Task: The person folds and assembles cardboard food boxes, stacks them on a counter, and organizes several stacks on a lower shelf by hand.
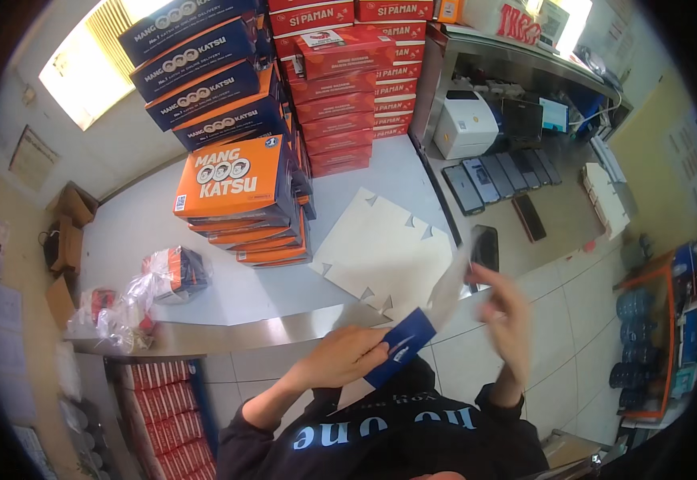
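A blue and white cardboard box blank [403, 346], partly folded, is held in front of my body above the table's front edge. My left hand [340, 358] grips its blue side, the fingers wrapped over the board. My right hand [505, 314] is raised by the blank's pale upper flap [449, 292]. Motion smears its fingers, so I cannot tell whether they touch the flap. Just beyond, flat unfolded box blanks [384, 244] lie white side up on the table, with slits cut along their edges.
Orange and blue boxes [228, 180] are stacked at the left, red boxes [340, 104] behind. Plastic-wrapped packs [174, 272] lie at the table's left end. The right counter bears a white label printer [467, 124], several phones [496, 176] and a black phone [485, 246] near its edge.
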Tool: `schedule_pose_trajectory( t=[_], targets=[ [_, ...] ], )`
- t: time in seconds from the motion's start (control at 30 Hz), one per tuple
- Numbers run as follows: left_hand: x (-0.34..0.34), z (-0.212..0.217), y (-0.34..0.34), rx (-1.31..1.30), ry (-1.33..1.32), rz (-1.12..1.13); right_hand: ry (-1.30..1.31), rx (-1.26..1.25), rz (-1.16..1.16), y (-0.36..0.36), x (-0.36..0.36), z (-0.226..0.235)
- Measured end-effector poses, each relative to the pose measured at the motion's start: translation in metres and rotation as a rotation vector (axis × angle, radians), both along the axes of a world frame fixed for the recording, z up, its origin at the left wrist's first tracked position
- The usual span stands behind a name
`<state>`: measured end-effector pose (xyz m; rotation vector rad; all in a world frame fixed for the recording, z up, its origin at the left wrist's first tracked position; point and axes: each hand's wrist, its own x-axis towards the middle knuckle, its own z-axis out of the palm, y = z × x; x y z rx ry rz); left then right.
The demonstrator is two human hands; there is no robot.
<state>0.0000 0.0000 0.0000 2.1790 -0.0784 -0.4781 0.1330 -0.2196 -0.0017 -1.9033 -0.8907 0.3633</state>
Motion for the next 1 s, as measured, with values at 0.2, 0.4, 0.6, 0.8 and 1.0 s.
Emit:
schedule_pose_trajectory(
  t=[0.2, 0.4, 0.6, 0.8, 1.0],
  targets=[
    [-0.019, -0.012, -0.014, -0.887, -0.016, 0.053, 0.162, 0.269, 0.548, -0.002, 0.005, 0.034],
    [-0.019, 0.000, -0.015, -0.723, -0.074, 0.205, -0.745, -0.086, 0.709, 0.032, -0.015, 0.070],
    [-0.017, -0.009, -0.040, -1.240, -0.259, 0.808, -0.637, 0.406, 0.578, 0.027, 0.000, 0.051],
    [-0.013, -0.003, -0.054, -1.463, -0.619, 1.094, -0.927, 0.569, 0.381, 0.029, -0.004, 0.024],
    [-0.001, -0.008, -0.050, -0.258, -0.849, 1.091, -0.626, 0.305, 0.226, 0.077, -0.014, 0.011]
  ],
)
